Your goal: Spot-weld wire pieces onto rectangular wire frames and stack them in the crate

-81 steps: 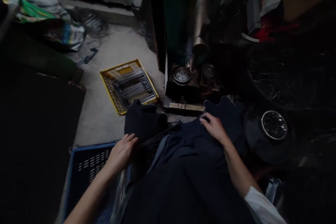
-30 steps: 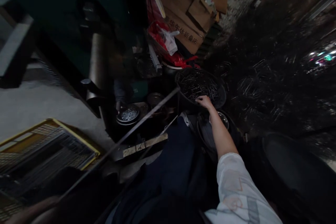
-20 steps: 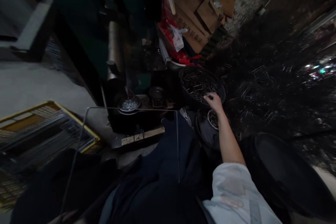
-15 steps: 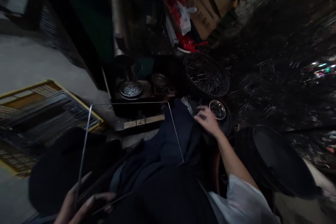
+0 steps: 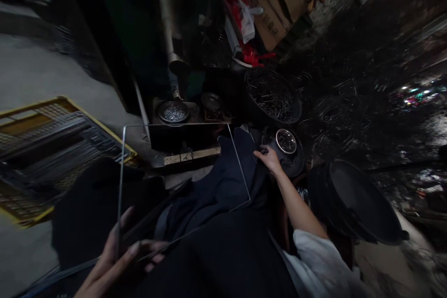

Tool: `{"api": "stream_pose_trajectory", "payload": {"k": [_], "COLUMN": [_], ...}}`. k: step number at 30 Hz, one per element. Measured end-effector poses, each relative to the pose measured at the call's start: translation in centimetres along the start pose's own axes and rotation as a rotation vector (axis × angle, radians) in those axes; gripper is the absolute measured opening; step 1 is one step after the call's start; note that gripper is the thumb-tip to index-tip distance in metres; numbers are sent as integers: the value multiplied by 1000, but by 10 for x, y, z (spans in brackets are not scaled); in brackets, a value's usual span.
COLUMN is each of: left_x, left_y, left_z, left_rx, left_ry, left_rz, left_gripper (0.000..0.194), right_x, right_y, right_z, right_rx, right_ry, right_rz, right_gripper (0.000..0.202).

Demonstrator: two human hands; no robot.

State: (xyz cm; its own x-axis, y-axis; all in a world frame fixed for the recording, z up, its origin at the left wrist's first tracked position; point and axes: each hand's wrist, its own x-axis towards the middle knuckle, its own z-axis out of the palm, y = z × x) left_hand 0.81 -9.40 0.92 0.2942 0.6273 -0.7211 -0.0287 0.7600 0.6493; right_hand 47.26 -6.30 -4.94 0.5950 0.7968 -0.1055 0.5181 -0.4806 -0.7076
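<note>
My left hand (image 5: 120,253) is closed around a thin metal wire frame (image 5: 123,163) bent into a rectangle, which stands up over my lap. The frame's top bar runs across in front of the machine, and its right side bends back at the lower corner. My right hand (image 5: 269,158) has its thumb and fingers pinched together beside the dark blue cloth (image 5: 226,167) over my knees. A thin line shows near those fingertips, but I cannot make out what they hold. Right of that hand stands a small round bowl (image 5: 286,141) of small metal pieces.
A dish of small metal bits (image 5: 173,112) sits under the machine's metal cylinder (image 5: 170,23). Beyond my right hand is a black tub (image 5: 274,95) of wire pieces. A yellow crate (image 5: 31,114) with metal rods lies left; black round basins (image 5: 363,205) stand right.
My right hand has moved slightly left and its spread fingers have drawn together into a pinch. The wire frame and my left hand have shifted a little up and right in view.
</note>
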Motion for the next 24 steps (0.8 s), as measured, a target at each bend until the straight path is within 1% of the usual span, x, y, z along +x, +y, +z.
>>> {"api": "stream_pose_trajectory", "payload": {"k": [2,3,4,6,7,8,9,11,12,14,15,16,17,18,19,21,23,24], "left_x": [1,4,6,14,17,21,24,30,34,40,42,45,46,47,47,47,46,45], "left_y": [-3,-5,-6,-10,-11,-13,-14,-16,-17,-21,-23,-26,-29,-32,-35,-40,-45,-47], "left_z": [2,3,4,7,8,9,11,14,16,19,21,23,24,26,27,28,29,29], "left_rx": [-24,-40,-62,-103,-117,-124,-127,-138,-151,-181,-196,-210,-222,-234,-244,-259,-267,-271], "left_ry": [-13,-29,-58,-134,-170,-206,-239,-296,-321,-350,-357,-364,-369,-375,-381,-389,-394,-397], "left_rz": [28,47,72,124,143,162,177,202,212,215,209,205,200,192,182,161,156,162], "left_gripper": [100,101,103,105,104,101,97,90,88,84,83,83,84,86,88,92,93,92], "right_x": [3,3,4,3,3,3,3,4,5,6,6,5,4,2,1,2,6,9], "right_y": [-2,-3,-4,-6,-8,-11,-15,-29,-39,-64,-77,-90,-102,-112,-120,-133,-140,-144], "right_z": [1,2,3,3,2,-2,-8,-23,-31,-40,-39,-33,-21,-4,17,66,114,135], "right_rx": [-68,-64,-23,130,218,304,388,550,618,703,728,748,768,788,812,861,908,927], "right_ry": [84,74,25,-94,-115,-97,-52,25,32,-22,-74,-130,-183,-233,-275,-343,-386,-395], "right_rz": [47,78,105,132,136,135,128,87,47,-23,-38,-38,-24,4,41,148,241,279], "right_gripper": [73,72,68,54,48,44,41,37,36,32,30,29,28,28,28,27,25,24]}}
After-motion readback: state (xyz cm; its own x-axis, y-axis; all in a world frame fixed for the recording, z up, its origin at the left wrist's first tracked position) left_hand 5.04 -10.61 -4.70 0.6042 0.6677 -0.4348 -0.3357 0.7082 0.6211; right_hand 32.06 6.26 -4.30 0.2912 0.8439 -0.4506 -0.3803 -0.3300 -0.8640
